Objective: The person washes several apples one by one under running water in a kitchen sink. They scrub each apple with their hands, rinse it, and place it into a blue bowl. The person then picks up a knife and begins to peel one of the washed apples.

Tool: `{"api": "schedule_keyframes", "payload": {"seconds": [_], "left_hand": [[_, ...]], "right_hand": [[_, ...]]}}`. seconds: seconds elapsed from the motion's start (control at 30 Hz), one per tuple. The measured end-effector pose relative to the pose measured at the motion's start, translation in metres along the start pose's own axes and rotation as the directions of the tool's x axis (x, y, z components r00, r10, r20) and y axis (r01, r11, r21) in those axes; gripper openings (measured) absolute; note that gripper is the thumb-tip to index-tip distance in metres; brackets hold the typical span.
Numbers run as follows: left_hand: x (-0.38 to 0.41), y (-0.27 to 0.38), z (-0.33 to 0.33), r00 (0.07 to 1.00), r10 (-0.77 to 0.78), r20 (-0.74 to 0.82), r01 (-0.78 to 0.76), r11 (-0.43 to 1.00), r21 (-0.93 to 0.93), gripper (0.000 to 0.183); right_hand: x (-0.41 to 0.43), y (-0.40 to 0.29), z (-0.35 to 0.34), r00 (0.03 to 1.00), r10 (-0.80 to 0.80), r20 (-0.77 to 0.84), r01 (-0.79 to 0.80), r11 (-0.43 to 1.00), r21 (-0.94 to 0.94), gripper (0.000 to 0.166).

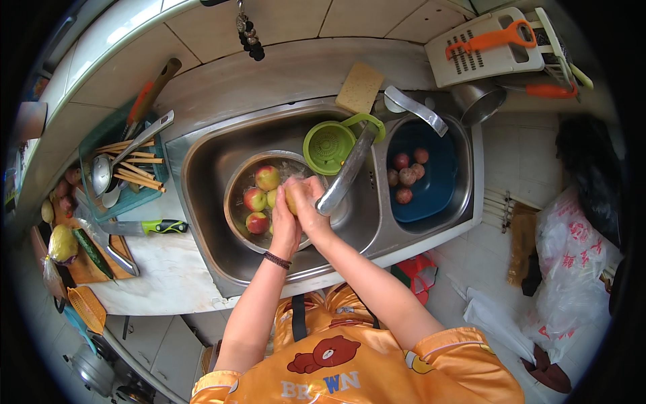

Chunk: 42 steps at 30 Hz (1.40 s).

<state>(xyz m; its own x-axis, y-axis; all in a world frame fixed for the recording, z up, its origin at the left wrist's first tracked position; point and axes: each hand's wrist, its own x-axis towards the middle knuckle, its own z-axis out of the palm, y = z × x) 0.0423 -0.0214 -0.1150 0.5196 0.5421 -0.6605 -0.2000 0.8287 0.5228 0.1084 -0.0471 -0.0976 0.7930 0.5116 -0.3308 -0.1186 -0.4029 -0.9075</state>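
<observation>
My left hand [285, 228] and my right hand [309, 208] are pressed together around a yellowish fruit [291, 200], mostly hidden by the fingers. They are over a round metal bowl [230, 207] in the large steel sink basin [209, 166]. Water lies in the bowl, with red-and-yellow fruits, apples or nectarines, among them one at the top [267, 178], another at the left [255, 200] and one lower down [257, 223]. The metal faucet spout [348, 169] reaches over from the right, its tip close beside my right hand. A dark braided bracelet [277, 260] circles my left wrist.
A green strainer [329, 146] hangs by the spout. In the right basin, a blue tub [429, 199] holds several round reddish fruits [408, 176]. Left on the counter are a green-handled knife [161, 226], a utensil basket [108, 209], and a cutting board [83, 270] with a cucumber [92, 252].
</observation>
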Motion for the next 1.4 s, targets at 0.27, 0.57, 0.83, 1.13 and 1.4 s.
{"api": "schedule_keyframes", "payload": {"seconds": [0.27,0.57,0.83,1.13,1.4], "left_hand": [[0.014,0.031,0.029,0.867,-0.464,0.181,0.498,0.819,-0.286,0.034],[-0.017,0.017,0.044,0.947,0.309,0.086,-0.316,0.853,0.416,0.039],[-0.012,0.022,0.041,1.0,0.0,-0.027,-0.001,1.0,-0.026,0.032],[-0.004,0.031,0.05,0.968,-0.232,-0.096,0.216,0.964,-0.153,0.031],[-0.021,0.026,0.049,0.91,0.401,0.103,-0.395,0.769,0.502,0.029]], "right_hand": [[-0.004,0.014,-0.041,0.738,-0.612,0.286,0.675,0.665,-0.32,0.055],[-0.002,-0.015,-0.017,0.973,0.231,-0.025,-0.209,0.916,0.343,0.041],[-0.01,-0.047,-0.01,0.984,-0.045,-0.17,0.062,0.994,0.095,0.038],[0.032,-0.014,-0.056,0.431,-0.753,0.497,0.881,0.47,-0.051,0.054],[-0.005,-0.038,-0.019,0.921,0.388,0.021,-0.329,0.749,0.575,0.045]]}}
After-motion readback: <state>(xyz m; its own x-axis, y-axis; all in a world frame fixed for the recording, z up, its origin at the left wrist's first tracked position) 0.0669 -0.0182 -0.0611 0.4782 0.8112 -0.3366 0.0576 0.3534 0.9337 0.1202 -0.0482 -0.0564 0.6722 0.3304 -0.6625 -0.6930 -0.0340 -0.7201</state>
